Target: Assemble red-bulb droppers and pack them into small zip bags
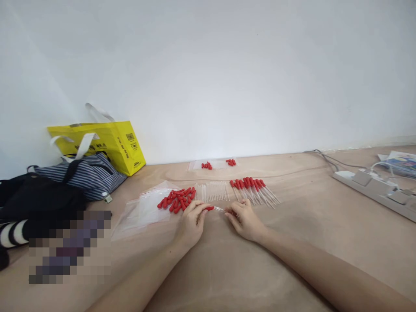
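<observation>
Plain white wall behind brown tabletop; landmark: row of clear tubes. On the near side of this row, one dropper spans both hands. Left hand: fingers pinched closed on its red bulb. Right hand: fingers closed round the tube, tip hidden. Judged risk: sideways force could bend the tube or slip the bulb off. Long axis roughly left-right, bulb pointing left.

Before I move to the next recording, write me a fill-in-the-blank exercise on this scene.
The left hand holds the ____-coloured end of the dropper.
The loose red bulbs lie to the ____ of the bare tubes.
The bag with white handles is mostly ____.
Missing words: red; left; yellow.
</observation>
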`<state>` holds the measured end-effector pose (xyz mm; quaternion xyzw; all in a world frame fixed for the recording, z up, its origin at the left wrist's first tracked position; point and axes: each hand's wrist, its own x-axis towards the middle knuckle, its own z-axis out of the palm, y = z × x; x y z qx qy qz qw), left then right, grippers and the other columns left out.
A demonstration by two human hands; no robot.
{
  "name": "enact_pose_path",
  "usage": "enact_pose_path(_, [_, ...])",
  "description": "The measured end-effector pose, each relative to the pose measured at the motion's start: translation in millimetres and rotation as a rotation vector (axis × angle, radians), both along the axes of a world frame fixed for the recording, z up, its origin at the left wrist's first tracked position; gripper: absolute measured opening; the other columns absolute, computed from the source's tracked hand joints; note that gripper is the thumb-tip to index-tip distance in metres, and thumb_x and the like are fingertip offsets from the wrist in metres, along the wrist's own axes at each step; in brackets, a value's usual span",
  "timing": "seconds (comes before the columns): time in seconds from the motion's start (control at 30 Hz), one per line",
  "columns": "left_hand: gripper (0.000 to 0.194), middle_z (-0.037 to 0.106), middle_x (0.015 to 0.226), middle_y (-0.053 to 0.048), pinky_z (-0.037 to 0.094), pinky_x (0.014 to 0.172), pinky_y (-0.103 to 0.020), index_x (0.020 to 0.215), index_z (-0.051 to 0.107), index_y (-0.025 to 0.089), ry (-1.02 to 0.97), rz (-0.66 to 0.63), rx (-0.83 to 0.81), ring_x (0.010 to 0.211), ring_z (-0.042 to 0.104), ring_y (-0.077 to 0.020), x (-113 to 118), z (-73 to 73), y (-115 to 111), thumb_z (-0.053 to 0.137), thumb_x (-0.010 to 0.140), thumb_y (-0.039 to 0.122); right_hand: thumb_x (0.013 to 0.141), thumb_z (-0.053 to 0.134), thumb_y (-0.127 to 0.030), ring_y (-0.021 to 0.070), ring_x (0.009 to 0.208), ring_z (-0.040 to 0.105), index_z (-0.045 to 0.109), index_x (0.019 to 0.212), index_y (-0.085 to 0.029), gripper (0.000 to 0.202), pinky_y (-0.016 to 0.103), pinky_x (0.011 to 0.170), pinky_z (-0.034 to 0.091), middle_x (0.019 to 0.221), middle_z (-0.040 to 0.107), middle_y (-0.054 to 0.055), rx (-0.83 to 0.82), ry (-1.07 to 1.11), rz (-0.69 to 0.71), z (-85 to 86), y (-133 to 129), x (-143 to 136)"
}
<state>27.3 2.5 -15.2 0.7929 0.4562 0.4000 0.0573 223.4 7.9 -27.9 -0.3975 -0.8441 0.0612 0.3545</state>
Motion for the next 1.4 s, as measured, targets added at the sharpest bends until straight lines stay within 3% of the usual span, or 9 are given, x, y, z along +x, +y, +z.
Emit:
enact_pose_path(0.4, [0.018,0.064,0.079,-0.002,0.044,0.07,-0.028,0.081,0.058,0.019,0.012,-0.062,-0.054,0.075,0.058,-0.0147,2.0,0.8,0.4,0.042,0.083,0.026,0.085,0.039,-0.019,0.0113,0.061,0.045,0.057,0.085,-0.017,0.017,0.027,0.067,0.025,0.068,0.056,0.0,0.034,-0.016,0.098,1.9,-0.9,-0.4])
enact_pose_path(0.63, [0.018,0.065,0.079,0.001,0.031,0.083,-0.037,0.08,0.056,0.021,0.166,0.01,-0.073,0.077,0.057,-0.0158,1.8,3.3,-6.7,0.04,0.085,0.027,0.084,0.04,-0.017,0.012,0.064,0.046,0.059,0.085,-0.018,0.02,0.028,0.066,0.022,0.071,0.058,0.002,0.109,-0.089,0.075,4.8,0.1,2.5])
enact_pose_path(0.87, [0.016,0.065,0.074,0.0,0.022,0.089,-0.041,0.078,0.056,0.02,0.238,-0.036,0.006,0.074,0.057,-0.0151,4.2,5.2,-11.3,0.041,0.083,0.025,0.078,0.04,-0.009,0.0106,0.062,0.046,0.06,0.084,-0.019,0.023,0.029,0.063,0.019,0.071,0.058,0.0,0.22,-0.138,0.079,8.6,-0.9,5.0])
enact_pose_path(1.13, [0.016,0.063,0.068,0.002,0.022,0.09,-0.04,0.076,0.055,0.02,0.267,-0.07,0.104,0.069,0.056,-0.0135,6.7,6.1,-15.5,0.041,0.082,0.022,0.076,0.038,-0.009,0.0113,0.062,0.046,0.06,0.084,-0.018,0.025,0.029,0.065,0.019,0.069,0.057,0.001,0.227,-0.091,0.095,7.7,-3.2,1.2])
enact_pose_path(1.4, [0.018,0.063,0.068,0.0,0.022,0.092,-0.041,0.074,0.055,0.02,0.301,-0.091,0.082,0.068,0.055,-0.0137,7.5,6.2,-16.7,0.04,0.083,0.023,0.074,0.039,-0.007,0.0115,0.063,0.046,0.06,0.08,-0.018,0.025,0.029,0.065,0.02,0.069,0.057,0.001,0.216,-0.112,0.118,3.2,-2.7,-1.6])
